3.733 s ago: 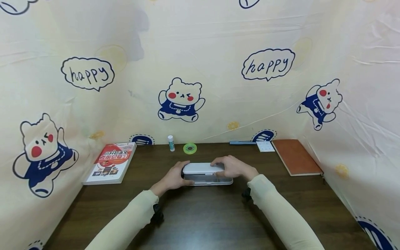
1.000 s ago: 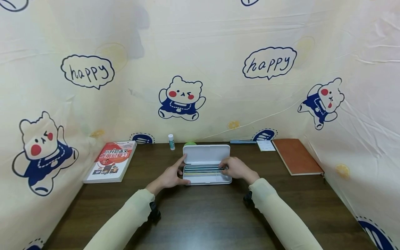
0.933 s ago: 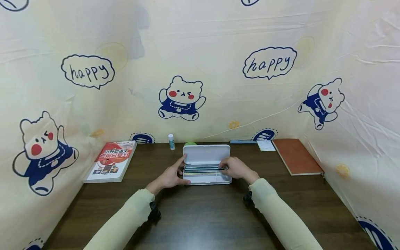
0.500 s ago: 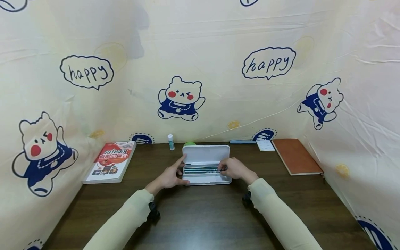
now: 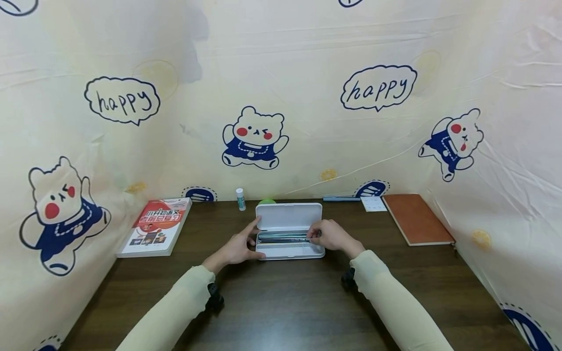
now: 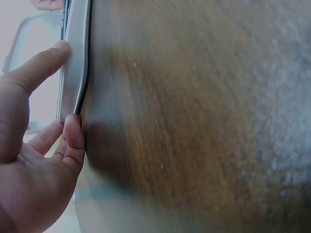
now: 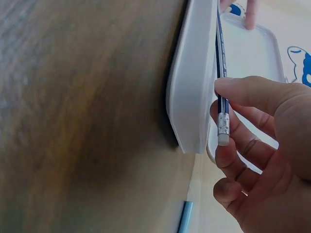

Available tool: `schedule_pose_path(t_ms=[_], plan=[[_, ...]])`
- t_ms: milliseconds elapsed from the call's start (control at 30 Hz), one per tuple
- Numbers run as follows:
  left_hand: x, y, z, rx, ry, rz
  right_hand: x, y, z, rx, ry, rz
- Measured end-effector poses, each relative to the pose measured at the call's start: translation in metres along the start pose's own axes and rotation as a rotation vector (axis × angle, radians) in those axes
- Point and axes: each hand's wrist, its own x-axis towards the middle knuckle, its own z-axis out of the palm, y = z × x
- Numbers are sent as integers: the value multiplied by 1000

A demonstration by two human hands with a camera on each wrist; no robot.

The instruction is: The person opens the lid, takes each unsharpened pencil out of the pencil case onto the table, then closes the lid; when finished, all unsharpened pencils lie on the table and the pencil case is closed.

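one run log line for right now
left hand: grips white pencil case | right hand: pinches pencil near eraser | lid: open

We see a pale cream wall covering (image 5: 307,44) on the left, far and right sides, creased most on the right. On the far side we read "happy" in two speech bubbles, one to the left (image 5: 123,101) and one to the right (image 5: 379,87). Blue-dressed cartoon bears appear at left (image 5: 66,214), far middle (image 5: 254,139) and right (image 5: 452,144), with faint orange slices (image 5: 328,174) between. Below them we have a dark wood-grained tabletop (image 5: 281,292), its near part catching a soft glare (image 5: 272,324). A grey shadow (image 5: 193,53) falls on the upper far wall, left of the middle.
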Motion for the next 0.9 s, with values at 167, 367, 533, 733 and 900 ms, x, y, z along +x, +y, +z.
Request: schedule_pose_path(t_ms=[167, 367, 533, 733, 900], plan=[[1, 0, 0, -10, -4, -6, -4, 9, -10, 43, 32, -19], [0, -1, 1, -10, -2, -4, -13, 23, -25, 95, 65, -2], [1, -1, 0, -5, 4, -2, -20, 39, -37, 99, 89, 36], [0, 0, 1, -15, -4, -5, -34, 62, -51, 101, 108, 63], [0, -1, 1, -20, -9, -1, -46, 81, -62, 91, 126, 81]])
